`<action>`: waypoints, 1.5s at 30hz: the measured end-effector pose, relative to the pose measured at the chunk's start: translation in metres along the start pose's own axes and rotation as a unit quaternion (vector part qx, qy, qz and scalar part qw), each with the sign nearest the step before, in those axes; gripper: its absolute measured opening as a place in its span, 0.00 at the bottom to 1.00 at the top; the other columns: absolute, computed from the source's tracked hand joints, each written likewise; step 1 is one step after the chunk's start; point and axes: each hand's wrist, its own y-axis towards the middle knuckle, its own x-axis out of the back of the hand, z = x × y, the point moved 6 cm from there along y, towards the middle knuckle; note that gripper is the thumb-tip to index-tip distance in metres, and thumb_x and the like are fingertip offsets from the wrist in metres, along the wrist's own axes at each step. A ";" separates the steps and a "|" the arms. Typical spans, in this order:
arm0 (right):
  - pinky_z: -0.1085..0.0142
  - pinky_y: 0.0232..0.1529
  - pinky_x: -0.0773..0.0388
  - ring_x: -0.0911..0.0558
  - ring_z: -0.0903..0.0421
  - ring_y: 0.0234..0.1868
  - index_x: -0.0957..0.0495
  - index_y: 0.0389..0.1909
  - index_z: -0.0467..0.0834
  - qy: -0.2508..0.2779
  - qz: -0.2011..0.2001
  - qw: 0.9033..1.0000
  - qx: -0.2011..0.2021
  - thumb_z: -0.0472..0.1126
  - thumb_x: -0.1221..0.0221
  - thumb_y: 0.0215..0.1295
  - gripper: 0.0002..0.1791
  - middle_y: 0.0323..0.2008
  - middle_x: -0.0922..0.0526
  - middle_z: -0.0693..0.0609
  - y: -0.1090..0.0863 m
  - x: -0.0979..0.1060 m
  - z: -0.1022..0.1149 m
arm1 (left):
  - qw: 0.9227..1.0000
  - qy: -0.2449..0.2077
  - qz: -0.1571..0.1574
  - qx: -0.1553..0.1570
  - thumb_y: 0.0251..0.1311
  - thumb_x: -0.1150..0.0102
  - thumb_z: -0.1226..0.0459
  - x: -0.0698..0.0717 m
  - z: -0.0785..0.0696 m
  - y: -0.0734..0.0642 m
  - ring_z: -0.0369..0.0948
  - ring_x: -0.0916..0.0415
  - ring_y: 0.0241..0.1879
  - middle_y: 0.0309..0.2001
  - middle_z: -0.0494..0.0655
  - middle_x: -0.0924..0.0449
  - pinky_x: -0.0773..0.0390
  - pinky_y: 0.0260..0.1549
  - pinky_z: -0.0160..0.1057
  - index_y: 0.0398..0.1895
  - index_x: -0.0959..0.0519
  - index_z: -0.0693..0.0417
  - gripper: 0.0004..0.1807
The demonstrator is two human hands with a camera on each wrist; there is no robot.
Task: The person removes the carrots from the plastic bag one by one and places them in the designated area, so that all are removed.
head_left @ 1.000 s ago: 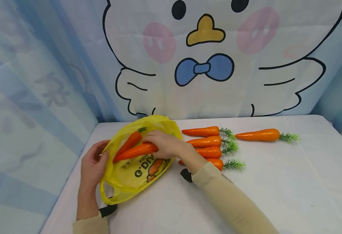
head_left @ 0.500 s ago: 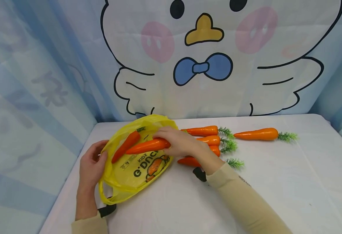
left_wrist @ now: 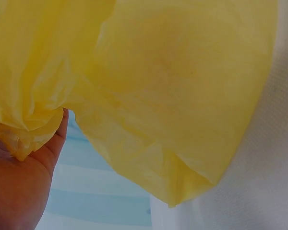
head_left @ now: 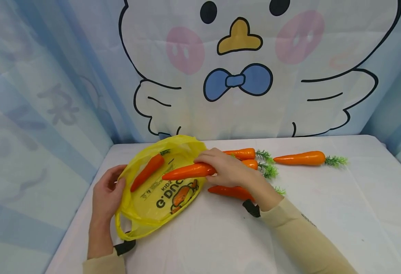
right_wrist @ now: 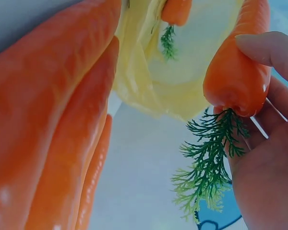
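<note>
My left hand (head_left: 106, 196) pinches the left rim of a yellow plastic bag (head_left: 142, 213), whose mouth faces the right. In the left wrist view the bag (left_wrist: 182, 76) fills most of the picture. My right hand (head_left: 234, 169) grips an orange toy carrot (head_left: 184, 172) by its thick end, and the carrot's tip lies over the bag's mouth. Green leaves hang below that carrot (right_wrist: 237, 72) in the right wrist view. Another carrot (head_left: 148, 171) lies inside the bag, near its left side.
Several more carrots lie on the white table right of the bag, partly behind my right hand and forearm; one of them (head_left: 231, 191) is at the front. A separate carrot (head_left: 301, 158) lies farther right. A printed cloth (head_left: 238, 114) hangs behind the table.
The right hand has drawn the carrot rightward, from deep inside the bag to its right edge. The left hand keeps its hold on the rim, almost unmoved.
</note>
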 end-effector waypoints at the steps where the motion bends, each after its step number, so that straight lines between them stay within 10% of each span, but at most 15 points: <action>1: 0.57 0.61 0.28 0.31 0.53 0.61 0.25 0.64 0.45 0.003 -0.004 1.000 0.001 0.35 0.34 0.63 0.27 0.62 0.25 0.53 -0.003 0.002 -0.001 | 1.000 0.000 0.000 0.000 0.73 0.50 0.66 0.000 0.000 0.000 0.46 0.30 0.57 0.63 0.49 0.25 0.30 0.63 0.41 0.67 0.26 0.52 0.21; 45: 0.45 0.56 0.24 0.30 0.44 0.61 0.27 0.66 0.44 0.019 -0.083 0.991 -0.102 0.32 0.36 0.64 0.28 0.64 0.28 0.43 -0.129 0.043 -0.078 | 1.000 0.009 0.007 0.014 0.74 0.51 0.64 -0.003 0.000 0.000 0.45 0.30 0.59 0.64 0.46 0.26 0.30 0.64 0.41 0.69 0.27 0.50 0.22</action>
